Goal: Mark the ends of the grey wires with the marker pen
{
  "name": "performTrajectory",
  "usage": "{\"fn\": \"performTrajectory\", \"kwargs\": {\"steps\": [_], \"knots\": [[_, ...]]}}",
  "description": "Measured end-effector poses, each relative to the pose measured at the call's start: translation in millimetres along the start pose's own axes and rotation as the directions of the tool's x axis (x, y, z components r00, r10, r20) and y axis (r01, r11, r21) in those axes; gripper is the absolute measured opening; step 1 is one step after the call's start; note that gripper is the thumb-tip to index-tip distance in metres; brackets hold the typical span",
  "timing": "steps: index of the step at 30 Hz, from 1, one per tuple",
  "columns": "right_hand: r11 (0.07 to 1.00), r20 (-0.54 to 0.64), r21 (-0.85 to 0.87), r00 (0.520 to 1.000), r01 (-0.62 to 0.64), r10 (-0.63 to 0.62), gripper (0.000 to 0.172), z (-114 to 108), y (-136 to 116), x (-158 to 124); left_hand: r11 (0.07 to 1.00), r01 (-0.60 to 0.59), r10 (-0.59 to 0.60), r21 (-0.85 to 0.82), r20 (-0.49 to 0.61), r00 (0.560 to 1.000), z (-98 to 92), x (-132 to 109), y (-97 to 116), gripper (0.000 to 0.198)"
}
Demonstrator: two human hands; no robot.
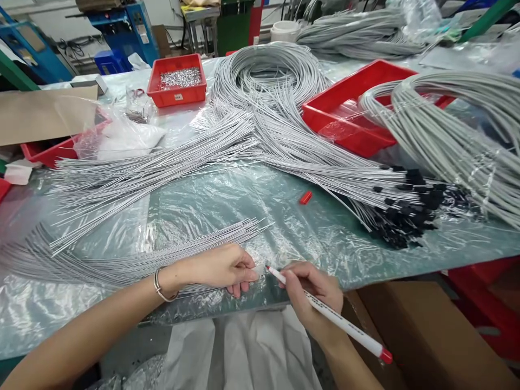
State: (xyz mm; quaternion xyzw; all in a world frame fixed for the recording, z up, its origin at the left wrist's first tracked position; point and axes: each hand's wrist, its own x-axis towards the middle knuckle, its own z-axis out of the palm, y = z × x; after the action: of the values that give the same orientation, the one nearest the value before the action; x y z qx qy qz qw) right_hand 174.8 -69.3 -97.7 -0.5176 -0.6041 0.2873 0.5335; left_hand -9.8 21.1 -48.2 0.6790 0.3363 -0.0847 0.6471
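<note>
My right hand [312, 295] is closed around a white marker pen [345, 325] with a red end. The pen's uncapped tip points left, close to the fingertips of my left hand [233, 268]. My left hand is pinched shut on the end of a thin grey wire, of which only a short pale bit shows past the fingers. Under and behind that hand lies a loose bundle of grey wires [162, 257], running off to the left. A red pen cap [305, 197] lies on the plastic-covered table [203, 200].
Large bundles of grey wire [195, 141] lie across the middle, one with black ends [406, 216] at right. Behind are wire coils [268, 65], a red bin [176, 97] of small metal parts and a red tray [349, 130]. A cardboard box [430, 325] stands lower right.
</note>
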Motion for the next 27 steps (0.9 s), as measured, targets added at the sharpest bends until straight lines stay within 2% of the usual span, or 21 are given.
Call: {"fn": "performTrajectory", "kwargs": {"steps": [4, 7, 9, 11, 13, 16, 20, 23, 27], "knots": [[0.986, -0.046, -0.113, 0.991, 0.124, -0.129, 0.016, 2.8, -2.6, 0.5, 1.0, -0.009, 0.009, 0.003, 0.01, 1.0, -0.2, 1.9, -1.2, 0.035], [0.971, -0.056, -0.174, 0.983, 0.163, -0.175, 0.019, 4.0, -5.2, 1.0, 1.0, -0.008, 0.008, 0.001, 0.008, 1.0, -0.2, 3.1, -1.3, 0.034], [0.97, -0.076, -0.196, 0.984, 0.146, -0.164, 0.019, 4.9, -5.8, 0.4, 1.0, -0.006, 0.006, 0.002, 0.007, 1.0, -0.3, 3.1, -0.9, 0.034], [0.983, -0.12, -0.167, 0.988, 0.081, -0.102, 0.014, 6.3, -4.7, -0.9, 1.0, 0.003, -0.003, 0.001, 0.011, 1.0, -0.4, 2.6, -0.6, 0.034], [0.995, -0.15, -0.104, 0.988, 0.009, -0.025, 0.02, 7.7, -2.1, -1.9, 1.0, 0.019, -0.019, -0.003, 0.015, 1.0, -0.4, 2.0, -0.9, 0.034], [0.995, -0.079, -0.097, 0.997, 0.001, -0.008, 0.028, 8.1, 2.0, -1.5, 1.0, 0.022, -0.022, -0.009, 0.007, 1.0, 0.2, 1.5, -1.6, 0.034], [0.976, 0.044, -0.174, 0.991, 0.133, -0.127, 0.026, 6.3, 2.9, 1.1, 1.0, 0.014, -0.014, -0.009, -0.002, 1.0, 0.8, 0.9, -0.4, 0.033], [0.97, 0.056, -0.171, 0.985, 0.172, -0.164, 0.026, 6.6, 1.8, 0.9, 1.0, 0.019, -0.019, -0.02, 0.0, 1.0, 0.9, 0.1, 1.3, 0.032], [0.979, 0.031, -0.148, 0.99, 0.139, -0.136, 0.023, 9.4, 2.6, -2.7, 1.0, 0.024, -0.025, -0.018, -0.009, 1.0, 0.8, -0.2, 1.2, 0.032]]}}
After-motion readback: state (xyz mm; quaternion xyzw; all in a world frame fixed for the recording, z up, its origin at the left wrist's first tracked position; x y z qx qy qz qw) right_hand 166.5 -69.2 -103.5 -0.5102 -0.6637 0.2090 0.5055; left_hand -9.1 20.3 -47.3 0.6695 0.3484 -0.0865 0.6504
